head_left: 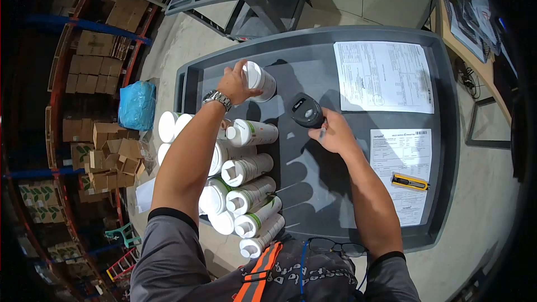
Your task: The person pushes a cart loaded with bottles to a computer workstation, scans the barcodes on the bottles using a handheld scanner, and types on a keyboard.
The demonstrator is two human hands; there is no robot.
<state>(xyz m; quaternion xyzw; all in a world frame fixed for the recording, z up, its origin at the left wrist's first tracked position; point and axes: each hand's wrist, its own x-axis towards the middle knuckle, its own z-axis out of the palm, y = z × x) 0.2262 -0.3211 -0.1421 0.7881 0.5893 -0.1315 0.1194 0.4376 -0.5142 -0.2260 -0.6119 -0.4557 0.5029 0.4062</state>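
My left hand, with a metal watch at the wrist, grips a white lidded canister near the far left of the grey cart. In my right hand is a black barcode scanner, its head toward the canister and apart from it; my fingers are wrapped round its handle. Several more white canisters with green-marked labels stand close together along the cart's left side, nearest my left forearm. That forearm hides some of them.
Printed sheets lie at the cart's right, and a yellow box cutter rests on the nearer form. Another cart stands beyond. To the left are shelves with cardboard boxes and a blue wrapped bundle. A desk borders the right.
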